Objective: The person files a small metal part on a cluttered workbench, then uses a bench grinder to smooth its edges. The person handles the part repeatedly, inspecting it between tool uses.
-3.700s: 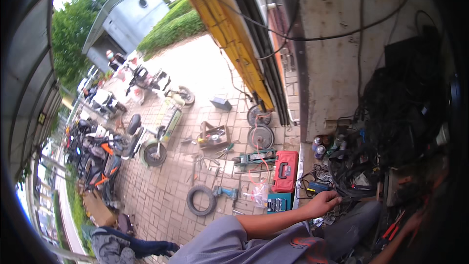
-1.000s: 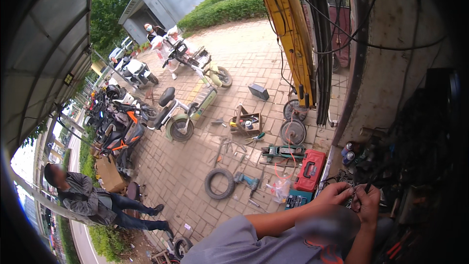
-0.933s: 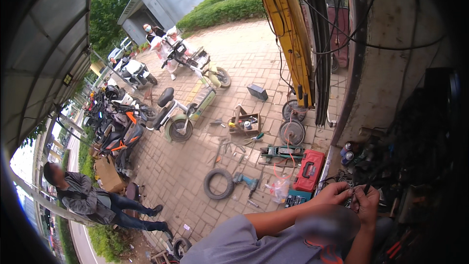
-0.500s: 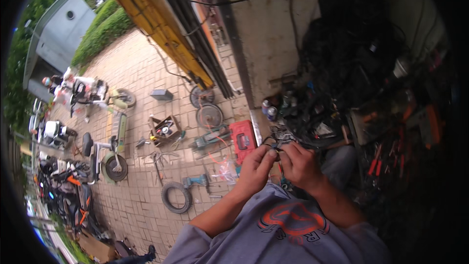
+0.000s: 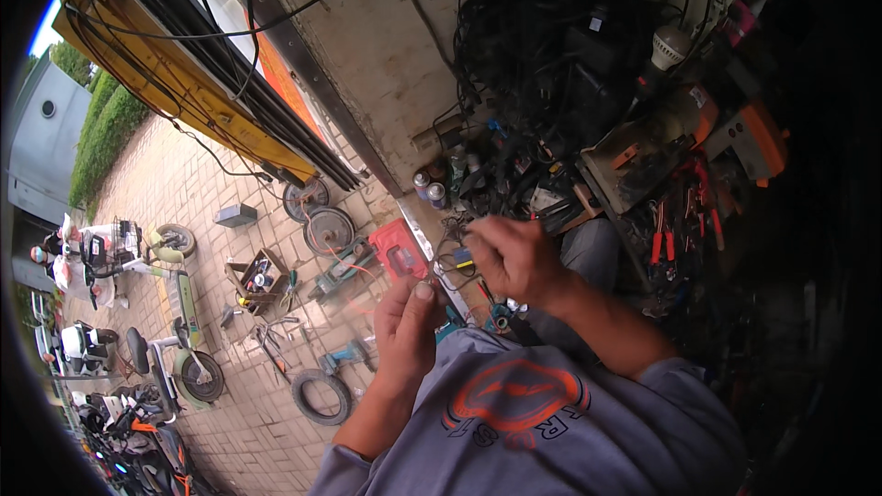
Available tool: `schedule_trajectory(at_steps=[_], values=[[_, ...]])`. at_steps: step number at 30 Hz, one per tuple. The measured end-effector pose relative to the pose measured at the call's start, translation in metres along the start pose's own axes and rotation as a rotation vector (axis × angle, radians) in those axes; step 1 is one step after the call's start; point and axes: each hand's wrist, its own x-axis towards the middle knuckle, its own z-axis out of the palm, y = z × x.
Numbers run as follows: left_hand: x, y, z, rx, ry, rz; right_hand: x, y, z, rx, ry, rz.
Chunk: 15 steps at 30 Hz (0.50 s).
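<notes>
Pressing the thumb of the left hand (image 5: 407, 326) onto its bent fingers, lower centre of the frame, and curling the right hand (image 5: 519, 262) just right of centre; cannot tell of anything gripped in either. Nearest, mid-frame: red rectangular plastic case (image 5: 398, 250) and small blue-and-yellow box (image 5: 462, 258).

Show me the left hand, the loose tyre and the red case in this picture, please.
Left hand (image 5: 407, 322): head view, on the middle of the hand.
Loose tyre (image 5: 324, 419): head view, on its ring's lower side.
Red case (image 5: 399, 249): head view, on its broad face.
</notes>
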Motion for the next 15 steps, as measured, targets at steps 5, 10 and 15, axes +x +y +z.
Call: schedule_trajectory(at_steps=[5, 10, 15], values=[[0.007, -0.002, -0.003, 0.161, -0.020, 0.066, -0.007, 0.006, 0.001, -0.016, -0.017, -0.138], [0.007, -0.004, -0.005, 0.341, 0.018, 0.141, 0.004, 0.001, -0.001, -0.098, 0.005, -0.140], [0.009, -0.004, -0.012, 0.891, 0.081, 0.300, 0.019, -0.006, 0.006, -0.160, -0.099, -0.085]])
